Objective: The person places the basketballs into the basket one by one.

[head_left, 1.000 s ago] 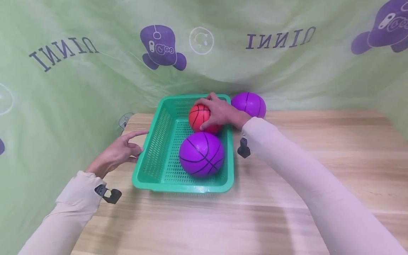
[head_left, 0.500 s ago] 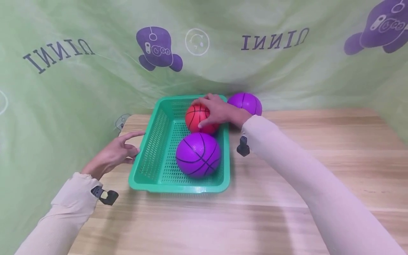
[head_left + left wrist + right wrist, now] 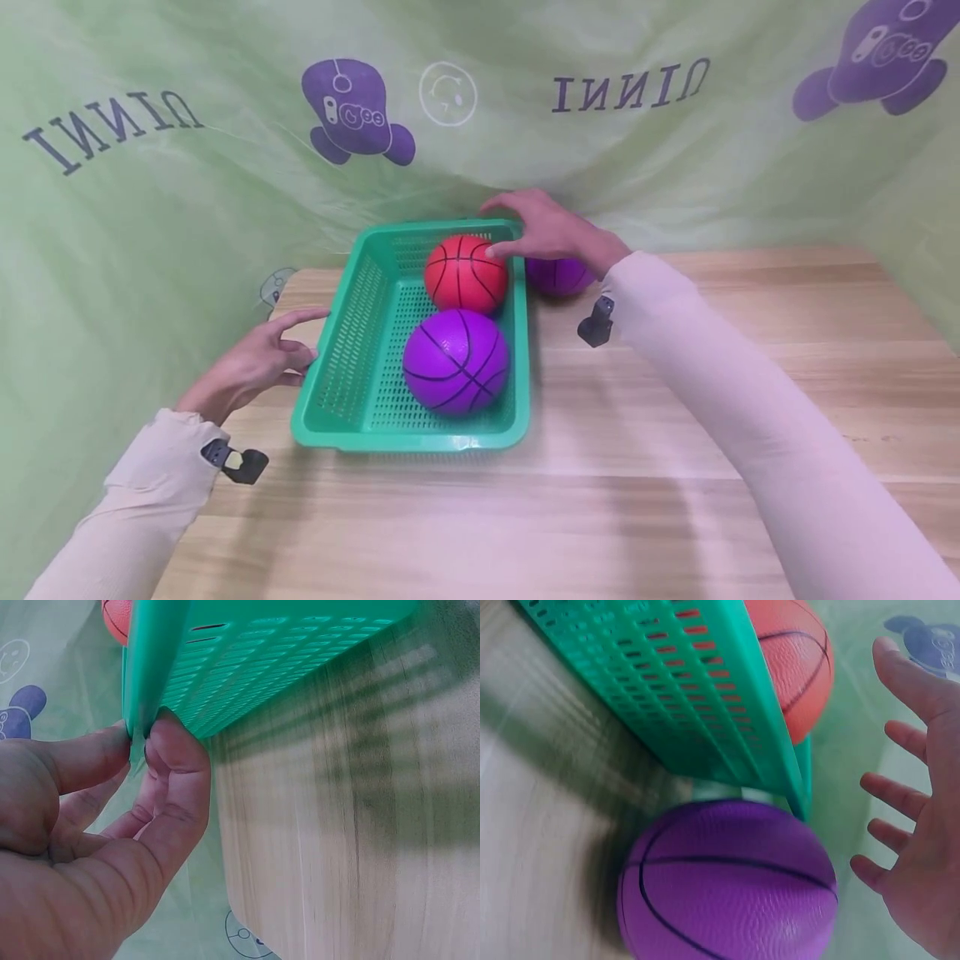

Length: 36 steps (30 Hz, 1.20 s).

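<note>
A green plastic basket (image 3: 408, 442) with perforated walls stands on the wooden table. My left hand (image 3: 258, 362) pinches its left rim; in the left wrist view the thumb and a finger lie on either side of the edge. Inside, a red ball with black basketball lines (image 3: 466, 279) lies behind a larger purple one (image 3: 456, 367). Above the basket's back right corner is my right hand (image 3: 551, 225), fingers spread and holding nothing, as the right wrist view confirms. Below it, outside the right wall, a second purple ball (image 3: 735, 892) sits on the table, partly hidden by that hand in the head view.
A green printed curtain (image 3: 510, 150) hangs behind the table and along its left side. Wooden tabletop (image 3: 712, 400) stretches to the right of the basket and in front of it.
My right hand has let go of the red ball and moved up and right, over the second purple ball. The red ball stays in the basket. My left hand keeps its hold on the rim.
</note>
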### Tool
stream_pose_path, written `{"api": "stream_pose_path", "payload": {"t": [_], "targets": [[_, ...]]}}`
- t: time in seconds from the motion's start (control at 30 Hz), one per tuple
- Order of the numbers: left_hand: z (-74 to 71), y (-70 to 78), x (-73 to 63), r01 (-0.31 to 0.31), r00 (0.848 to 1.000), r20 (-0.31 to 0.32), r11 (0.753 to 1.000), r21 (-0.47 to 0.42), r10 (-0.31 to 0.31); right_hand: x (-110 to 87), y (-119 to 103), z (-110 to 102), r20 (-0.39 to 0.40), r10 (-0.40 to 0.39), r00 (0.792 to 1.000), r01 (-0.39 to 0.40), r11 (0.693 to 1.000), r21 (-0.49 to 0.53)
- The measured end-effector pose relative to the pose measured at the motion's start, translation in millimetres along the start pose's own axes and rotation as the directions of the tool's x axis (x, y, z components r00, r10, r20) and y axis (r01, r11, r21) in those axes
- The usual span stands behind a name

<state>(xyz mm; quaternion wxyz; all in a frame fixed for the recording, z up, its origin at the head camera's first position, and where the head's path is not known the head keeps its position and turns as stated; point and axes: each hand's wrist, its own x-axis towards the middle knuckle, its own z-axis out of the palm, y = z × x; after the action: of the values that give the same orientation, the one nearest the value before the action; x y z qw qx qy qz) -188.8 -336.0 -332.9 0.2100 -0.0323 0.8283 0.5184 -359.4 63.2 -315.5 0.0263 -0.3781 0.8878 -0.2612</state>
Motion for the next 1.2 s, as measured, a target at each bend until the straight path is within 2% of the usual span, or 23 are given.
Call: {"api": "stream_pose_path", "payload": {"t": [0.33, 0.63, 0.93, 1.2], "targets": [[-2.5, -3.7, 2.4, -0.019, 0.999, 0.027, 1.0, -0.011, 0.02, -29.8, 22, -14, -0.027, 0.045, 0.999, -0.043, 0.997, 0.063], [-2.6, -3.1, 0.6, -0.023, 0.999, 0.031, 1.0, -0.013, 0.024, -57.1, 48, -23, -0.049, 0.1, 0.994, -0.097, 0.993, 0.068], [-3.8, 0.1, 1.4, -0.016, 0.999, 0.036, 1.0, 0.007, 0.016, -87.0, 66, -26, -0.008, 0.163, 0.987, -0.161, 0.983, 0.092], [-2.6, -3.7, 0.0, -0.028, 0.998, 0.056, 1.0, -0.004, 0.028, -110.0, 80, -25, 0.002, 0.192, 0.981, -0.189, 0.965, 0.181]]}}
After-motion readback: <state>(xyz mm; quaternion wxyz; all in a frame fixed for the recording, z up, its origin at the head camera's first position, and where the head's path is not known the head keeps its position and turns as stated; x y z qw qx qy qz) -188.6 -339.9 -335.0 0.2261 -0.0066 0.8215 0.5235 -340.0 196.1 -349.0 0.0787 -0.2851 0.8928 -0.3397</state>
